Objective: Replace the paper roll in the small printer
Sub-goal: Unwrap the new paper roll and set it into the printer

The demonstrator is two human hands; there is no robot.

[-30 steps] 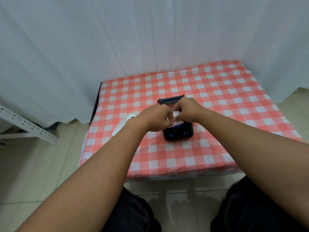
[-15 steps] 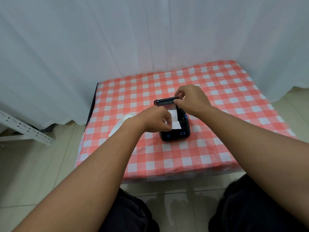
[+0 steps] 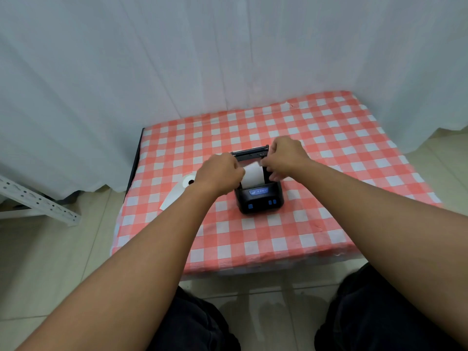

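A small black printer (image 3: 260,200) with blue buttons stands mid-table, its lid (image 3: 250,152) raised at the back. A white paper roll (image 3: 253,175) sits in the open bay. My left hand (image 3: 219,174) grips the roll's left end. My right hand (image 3: 285,158) holds the roll's right end, next to the lid. A second paper roll (image 3: 188,182) lies to the left on the cloth, with a loose strip trailing toward me.
The low table carries a red-and-white checked cloth (image 3: 329,138). White curtains (image 3: 202,59) hang behind it. A white perforated metal rail (image 3: 38,201) lies on the floor at left. My knees in dark trousers (image 3: 192,325) are close to the table's front edge.
My right hand came off the lid's top edge and dropped to the roll's right end. My left hand shifted up onto the roll's left end. The paper now shows as a full roll in the bay.
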